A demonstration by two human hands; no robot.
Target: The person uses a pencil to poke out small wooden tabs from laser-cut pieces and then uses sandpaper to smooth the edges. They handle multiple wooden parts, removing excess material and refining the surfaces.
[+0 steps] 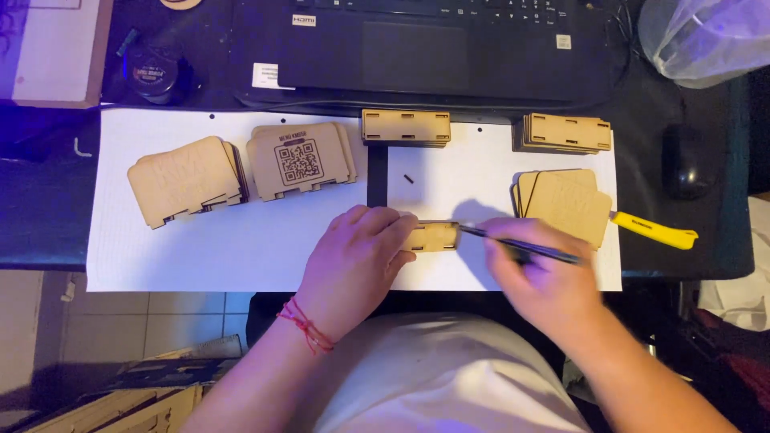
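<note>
My left hand [357,256] presses down on a small notched wooden piece [433,236] lying on white paper [208,248]. My right hand [545,277] grips a thin dark tool [521,244] like a pen, and its tip touches the right end of that piece. A red string bracelet sits on my left wrist.
Stacks of laser-cut wooden panels [186,180] [301,159] [406,127] [565,132] [565,204] lie across the paper. A yellow-handled knife [654,230] rests at right, near a black mouse [684,160]. A laptop [417,48] lies behind. A small dark bit [408,179] lies on the paper.
</note>
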